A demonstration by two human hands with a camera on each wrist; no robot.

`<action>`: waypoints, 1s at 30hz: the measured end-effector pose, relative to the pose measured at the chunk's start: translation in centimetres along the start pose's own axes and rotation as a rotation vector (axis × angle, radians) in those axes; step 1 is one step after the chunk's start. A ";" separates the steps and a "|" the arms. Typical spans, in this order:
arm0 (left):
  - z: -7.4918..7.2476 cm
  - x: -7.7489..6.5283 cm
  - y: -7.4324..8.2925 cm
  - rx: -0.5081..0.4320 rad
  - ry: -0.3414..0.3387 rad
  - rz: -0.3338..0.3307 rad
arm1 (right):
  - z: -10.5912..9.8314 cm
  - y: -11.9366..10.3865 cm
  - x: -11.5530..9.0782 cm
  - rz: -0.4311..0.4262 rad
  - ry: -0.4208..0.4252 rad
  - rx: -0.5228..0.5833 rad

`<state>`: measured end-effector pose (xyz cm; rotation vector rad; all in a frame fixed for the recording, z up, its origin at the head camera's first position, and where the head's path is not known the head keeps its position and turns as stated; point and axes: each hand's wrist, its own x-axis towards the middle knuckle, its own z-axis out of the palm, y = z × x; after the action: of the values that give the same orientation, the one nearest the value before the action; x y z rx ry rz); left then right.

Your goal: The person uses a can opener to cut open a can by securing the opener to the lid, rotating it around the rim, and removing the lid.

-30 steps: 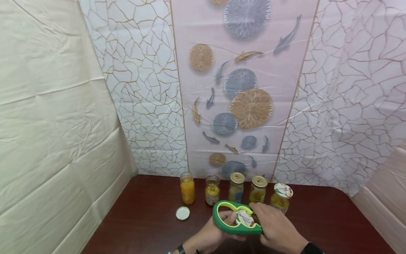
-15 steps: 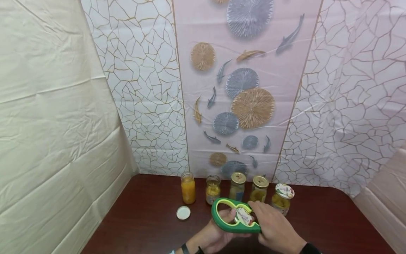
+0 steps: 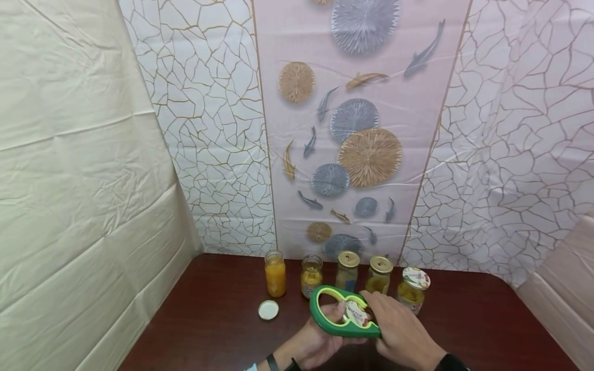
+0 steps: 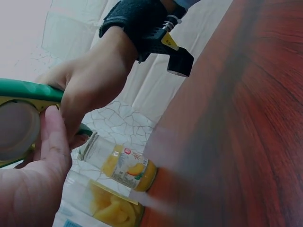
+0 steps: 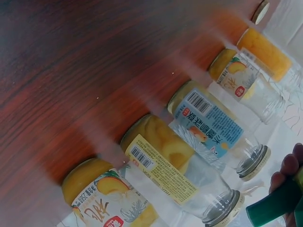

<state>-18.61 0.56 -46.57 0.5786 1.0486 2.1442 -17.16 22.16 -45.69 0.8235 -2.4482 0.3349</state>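
Here we are at a dark reddish-brown, wood-grained table (image 3: 199, 319) with rounded corners, and the fingers are at its near side. Far left of them hangs a creased cream cloth (image 3: 83, 180); straight ahead, a white backdrop veined with gold cracks (image 3: 209, 129) flanks a pink panel of fish and fringed discs (image 3: 413, 154).

Now the centrepiece: a green plastic opener with lime-yellow lining (image 3: 355, 330), tilted and held up over the table, right between the two hands. It has a big ring at the left and narrower scalloped openings at the right, and in those sits a round white lid with coloured print (image 3: 356, 313).

The right hand (image 3: 399, 327) has its fingers wrapped over the opener's right end. The left hand (image 3: 320, 342) reaches up from below, thumb in the big ring against the lid's edge, grasping that lid.

Just beyond the fingers, a row of glass jars! From the left: lidless with orange filling (image 3: 276, 278), lidless with yellow fruit (image 3: 311, 278), two gold-lidded jars (image 3: 378, 281), then one with a white printed lid (image 3: 411, 292) past the right knuckles. Left of the left thumb, a small pale disc-shaped lid (image 3: 268, 310) lies flat.
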 end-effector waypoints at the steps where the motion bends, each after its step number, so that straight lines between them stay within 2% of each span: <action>1: 0.1 0.1 0.0 -0.003 0.005 0.001 | 0.1 0.1 0.0 -0.002 0.009 -0.003; 9: -0.2 1.0 -0.4 0.006 0.023 -0.003 | 0.3 0.9 -0.4 -0.021 0.043 -0.061; 13: -0.7 1.1 -0.8 0.062 0.075 -0.003 | 0.3 1.6 -0.8 -0.016 0.046 -0.090; 17: -1.6 0.5 -0.7 0.184 0.137 -0.006 | 0.1 2.4 -1.0 0.014 0.045 -0.100; 21: -2.9 -1.0 0.2 0.399 0.182 0.022 | -0.4 3.1 -0.9 0.037 0.073 -0.090; 24: -3.9 -2.5 1.0 0.553 0.242 0.050 | -0.8 3.4 -1.0 0.062 0.111 -0.090; 27: -4.6 -3.7 1.5 0.631 0.296 0.054 | -1.0 3.6 -1.2 0.079 0.152 -0.098; 30: -5.2 -4.4 1.7 0.676 0.326 0.043 | -1.1 3.9 -1.2 0.076 0.155 -0.073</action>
<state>-19.54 -6.11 -48.58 0.5578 1.9860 1.9286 -18.37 26.23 -45.69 0.6493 -2.3362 0.3225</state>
